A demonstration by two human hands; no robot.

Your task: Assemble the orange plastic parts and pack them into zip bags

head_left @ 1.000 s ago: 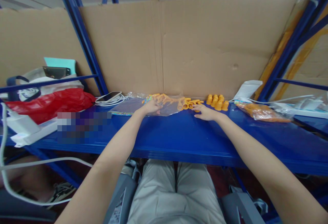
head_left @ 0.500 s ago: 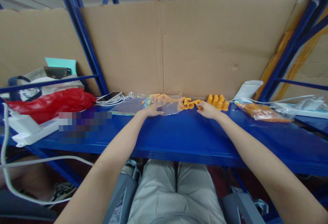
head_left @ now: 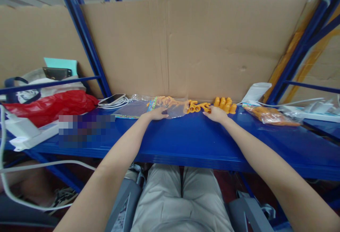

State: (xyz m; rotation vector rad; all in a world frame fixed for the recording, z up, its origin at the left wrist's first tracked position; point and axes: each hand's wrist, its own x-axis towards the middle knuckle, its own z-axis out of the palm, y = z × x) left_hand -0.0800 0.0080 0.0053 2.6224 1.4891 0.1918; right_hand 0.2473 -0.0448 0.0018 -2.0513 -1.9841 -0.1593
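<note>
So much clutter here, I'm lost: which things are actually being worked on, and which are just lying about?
In hand: clear bag under left hand; orange pieces at right hand.
Lying about: phone, red bag, white adapter, orange-filled packet.

— How many bags of orange pieces (head_left: pixel 166 101) do we count on the shelf (head_left: pixel 186 140)?
— Two: a clear bag (head_left: pixel 175 111) at the back middle, a second clear bag (head_left: pixel 268 116) toward the right edge.
— Other bags?
— One red bag (head_left: pixel 50 106), left end. And we see one phone (head_left: pixel 113 99).
</note>
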